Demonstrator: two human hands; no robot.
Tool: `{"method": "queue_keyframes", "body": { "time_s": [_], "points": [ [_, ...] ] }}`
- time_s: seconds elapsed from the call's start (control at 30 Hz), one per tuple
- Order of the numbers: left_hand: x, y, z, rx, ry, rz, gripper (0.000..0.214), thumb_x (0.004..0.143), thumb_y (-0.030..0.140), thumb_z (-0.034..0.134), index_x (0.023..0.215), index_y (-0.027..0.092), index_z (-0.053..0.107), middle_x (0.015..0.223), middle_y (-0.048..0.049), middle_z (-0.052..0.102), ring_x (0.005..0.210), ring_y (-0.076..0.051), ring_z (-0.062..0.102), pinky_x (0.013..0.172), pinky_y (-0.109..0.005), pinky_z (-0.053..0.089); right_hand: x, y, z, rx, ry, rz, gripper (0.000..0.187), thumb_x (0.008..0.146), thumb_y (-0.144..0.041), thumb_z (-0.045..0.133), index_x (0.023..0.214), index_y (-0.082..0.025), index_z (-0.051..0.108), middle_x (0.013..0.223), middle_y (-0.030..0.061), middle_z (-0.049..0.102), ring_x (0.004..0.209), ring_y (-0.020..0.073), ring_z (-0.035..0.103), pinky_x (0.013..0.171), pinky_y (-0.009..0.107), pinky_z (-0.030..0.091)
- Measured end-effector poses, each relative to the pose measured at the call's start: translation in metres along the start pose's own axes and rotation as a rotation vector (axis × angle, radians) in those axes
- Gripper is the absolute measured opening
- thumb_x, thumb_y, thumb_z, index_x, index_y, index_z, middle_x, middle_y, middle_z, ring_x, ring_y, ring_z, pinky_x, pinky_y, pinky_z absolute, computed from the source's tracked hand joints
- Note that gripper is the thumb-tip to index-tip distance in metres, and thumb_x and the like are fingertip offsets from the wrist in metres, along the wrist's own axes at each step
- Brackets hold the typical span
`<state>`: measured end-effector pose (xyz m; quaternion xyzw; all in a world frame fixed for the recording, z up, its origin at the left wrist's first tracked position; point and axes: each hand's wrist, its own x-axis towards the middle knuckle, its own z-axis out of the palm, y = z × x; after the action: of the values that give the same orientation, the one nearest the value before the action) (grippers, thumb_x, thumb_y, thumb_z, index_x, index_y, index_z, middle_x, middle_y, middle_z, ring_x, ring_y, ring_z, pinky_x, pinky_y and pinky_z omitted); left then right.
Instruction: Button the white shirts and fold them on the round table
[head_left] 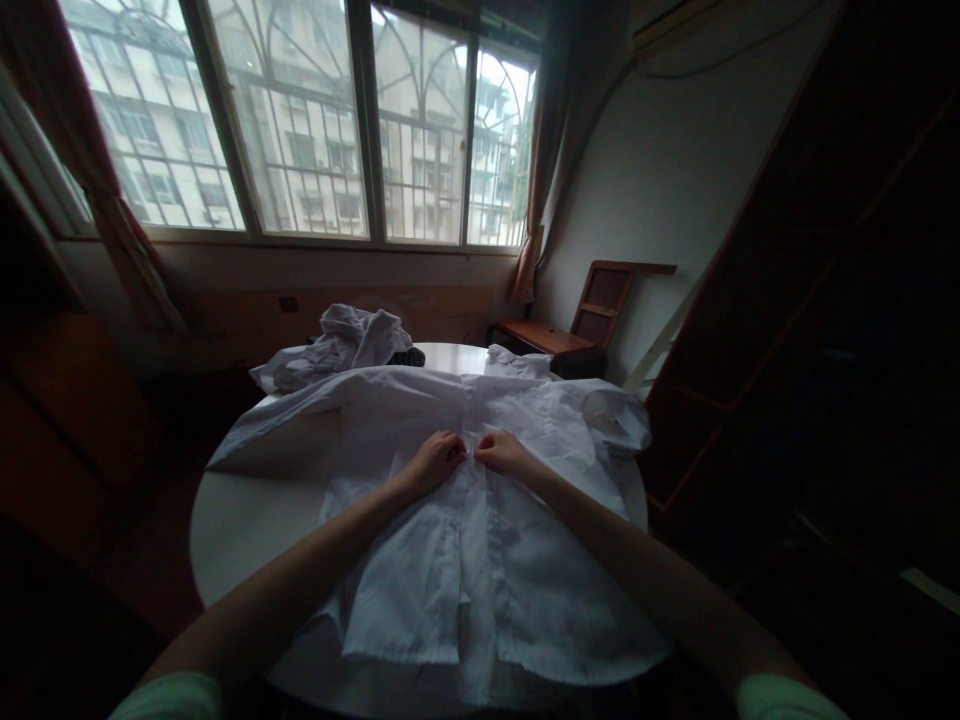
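A white shirt (551,600) lies spread out, its hem hanging toward me and its front parted down the middle in the lower half. One sleeve stretches to the left, and the other is bunched on the right side. My left hand (439,458) pinches the fabric at the left front edge, about halfway down the shirt. Close beside it, my right hand (506,453) has its fingertips closed on the right front edge. A small gap separates the two hands. Any button or small detail between the fingers is too small to make out.
The shirt rests on a round white table (225,530). A crumpled heap of white clothing (360,340) sits at its far left, and another white cloth (517,362) at the far edge. Beyond are a wooden chair (600,305) and barred windows (300,130).
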<state>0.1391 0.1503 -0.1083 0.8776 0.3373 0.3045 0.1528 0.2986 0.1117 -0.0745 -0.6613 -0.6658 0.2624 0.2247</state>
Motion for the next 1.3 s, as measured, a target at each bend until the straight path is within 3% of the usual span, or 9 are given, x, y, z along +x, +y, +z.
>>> {"method": "queue_keyframes", "body": {
  "time_s": [0.3, 0.57, 0.97, 1.3],
  "points": [
    [-0.001, -0.003, 0.000, -0.076, 0.036, -0.032, 0.005, 0.067, 0.012, 0.054, 0.069, 0.012, 0.059, 0.066, 0.0000, 0.055, 0.059, -0.009, 0.046, 0.057, -0.020, 0.037, 0.012, -0.023, 0.001, -0.228, 0.124, -0.052, 0.025, 0.068, -0.036, 0.058, 0.071, -0.013, 0.068, 0.065, 0.0031, 0.064, 0.063, 0.0136, 0.056, 0.051, 0.020, 0.032],
    [-0.003, 0.000, -0.005, -0.196, 0.049, -0.103, 0.011, 0.069, 0.020, 0.055, 0.072, 0.012, 0.062, 0.062, 0.0013, 0.058, 0.055, -0.008, 0.047, 0.053, -0.018, 0.036, 0.001, -0.012, 0.015, -0.156, 0.205, -0.111, 0.018, 0.070, -0.029, 0.057, 0.073, -0.014, 0.067, 0.072, 0.0039, 0.066, 0.068, 0.0134, 0.058, 0.060, 0.020, 0.036],
    [-0.003, -0.004, -0.005, -0.265, 0.063, -0.126, 0.007, 0.063, 0.014, 0.056, 0.069, 0.013, 0.060, 0.061, 0.0030, 0.056, 0.057, -0.007, 0.047, 0.053, -0.017, 0.037, 0.000, -0.007, 0.016, -0.085, 0.217, -0.109, 0.017, 0.072, -0.026, 0.054, 0.069, -0.016, 0.067, 0.064, 0.0019, 0.065, 0.063, 0.0119, 0.058, 0.058, 0.019, 0.036],
    [-0.002, -0.002, -0.006, -0.326, 0.066, -0.159, 0.007, 0.063, 0.018, 0.057, 0.068, 0.012, 0.057, 0.062, 0.0028, 0.055, 0.057, -0.008, 0.046, 0.054, -0.018, 0.037, 0.001, -0.004, 0.015, -0.063, 0.220, -0.195, 0.017, 0.070, -0.029, 0.058, 0.068, -0.014, 0.067, 0.061, 0.0022, 0.064, 0.061, 0.0117, 0.057, 0.058, 0.019, 0.036]
  ]
}}
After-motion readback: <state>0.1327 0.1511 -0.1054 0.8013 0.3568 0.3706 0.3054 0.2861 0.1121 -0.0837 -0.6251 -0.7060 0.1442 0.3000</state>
